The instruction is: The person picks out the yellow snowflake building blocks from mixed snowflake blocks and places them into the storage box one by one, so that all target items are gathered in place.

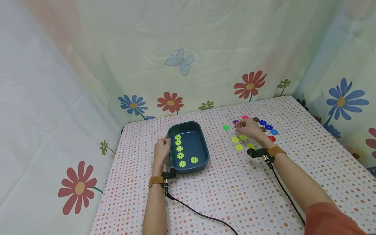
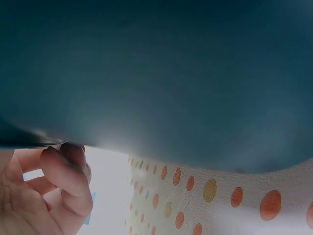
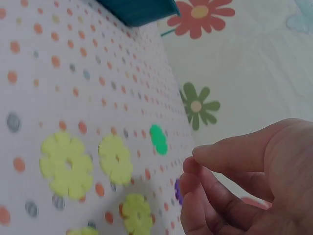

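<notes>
Fingers of the right hand (image 1: 249, 128) are set narrow, thumb tip against or close to the forefinger tip; whether a piece lies between them cannot be told. Fingers of the left hand (image 1: 161, 150) grip the left wall of the blue box (image 1: 191, 168), which rests on the left half of the worktop (image 1: 226, 195).

Loose flower pieces lie flat around the right hand, toward the worktop's far edge: four yellow pieces (image 1: 239, 147) on the near side, one green piece (image 1: 226, 127) to the left, a purple piece (image 1: 235, 122) and a pink piece (image 1: 245, 117) beyond, with brown, blue and red pieces (image 1: 272, 138) to the right. The right hand covers part of this group. In the left wrist view, the box wall blocks most of the scene.

The long axis of the box runs from the far edge toward the near side of the worktop, near end turned slightly right. Inside, five yellow-green pieces (image 1: 179, 149) form a row along the left wall; a sixth sits apart near the near right corner.

The left forearm (image 1: 155, 209) extends almost straight forward. The right forearm (image 1: 302, 179) enters diagonally from the near right, palm downward.
</notes>
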`<state>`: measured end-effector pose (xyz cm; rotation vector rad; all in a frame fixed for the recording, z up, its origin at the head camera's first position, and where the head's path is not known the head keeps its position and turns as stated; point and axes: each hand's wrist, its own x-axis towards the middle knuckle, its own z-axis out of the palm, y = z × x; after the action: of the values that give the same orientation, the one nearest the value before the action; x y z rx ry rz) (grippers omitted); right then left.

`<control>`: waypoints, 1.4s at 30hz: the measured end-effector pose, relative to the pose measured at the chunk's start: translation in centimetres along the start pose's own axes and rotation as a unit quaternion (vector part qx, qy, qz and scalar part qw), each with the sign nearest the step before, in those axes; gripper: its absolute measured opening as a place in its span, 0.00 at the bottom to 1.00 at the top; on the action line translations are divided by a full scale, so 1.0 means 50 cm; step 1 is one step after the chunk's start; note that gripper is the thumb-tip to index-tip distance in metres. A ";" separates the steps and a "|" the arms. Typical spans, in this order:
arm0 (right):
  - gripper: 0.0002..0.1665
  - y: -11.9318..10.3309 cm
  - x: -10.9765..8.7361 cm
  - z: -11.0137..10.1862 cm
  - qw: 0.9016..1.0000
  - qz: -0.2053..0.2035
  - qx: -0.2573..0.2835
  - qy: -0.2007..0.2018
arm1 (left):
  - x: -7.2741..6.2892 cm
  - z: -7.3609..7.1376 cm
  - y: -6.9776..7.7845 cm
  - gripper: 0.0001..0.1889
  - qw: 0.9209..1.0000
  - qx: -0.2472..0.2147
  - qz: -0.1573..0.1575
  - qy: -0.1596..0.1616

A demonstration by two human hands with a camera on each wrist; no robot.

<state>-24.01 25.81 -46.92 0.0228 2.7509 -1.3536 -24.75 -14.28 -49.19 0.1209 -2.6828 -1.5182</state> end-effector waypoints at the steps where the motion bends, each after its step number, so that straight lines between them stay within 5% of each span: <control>1: 0.18 0.006 -0.002 -0.004 1.000 0.005 -0.001 0.003 | 0.000 0.000 0.000 0.24 1.000 0.002 -0.001 0.000; 10: 0.19 0.049 -0.013 -0.019 0.998 0.049 -0.021 0.019 | 0.001 0.000 0.002 0.24 1.000 0.003 -0.004 -0.001; 20: 0.25 0.067 -0.017 -0.020 0.997 0.036 -0.064 -0.009 | 0.005 0.000 0.001 0.24 1.000 0.012 0.000 0.003; 33: 0.23 0.071 -0.014 0.000 0.995 0.044 -0.086 0.010 | 0.005 0.002 -0.003 0.24 1.000 0.014 -0.002 0.001; 42: 0.24 0.067 -0.011 -0.002 0.994 0.075 -0.074 -0.019 | 0.004 0.001 -0.005 0.24 1.000 0.006 0.006 0.000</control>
<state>-23.32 27.95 -49.49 0.1892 2.7456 -1.1005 -24.95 -14.36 -49.42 0.1032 -2.6885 -1.4989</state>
